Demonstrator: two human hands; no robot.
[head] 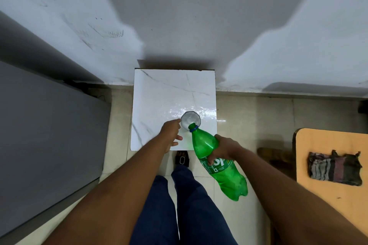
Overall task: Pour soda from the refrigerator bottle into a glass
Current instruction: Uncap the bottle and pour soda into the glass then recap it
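Note:
A clear glass [190, 119] stands near the front right of a small white marble-topped table [159, 93], with white foam inside it. My left hand [170, 133] touches the glass's left side, fingers around it. My right hand [224, 150] grips a green plastic soda bottle [215, 160] around its middle at the label. The bottle is tilted, its open mouth with a blue ring resting over the glass's near rim. The bottle's base points back toward me and to the right.
A grey refrigerator [39, 135] fills the left side. An orange-topped table [334, 201] at the right carries a folded striped cloth [334, 167]. A white wall [179, 16] stands behind the small table. My legs and one foot [181, 159] are below on the tiled floor.

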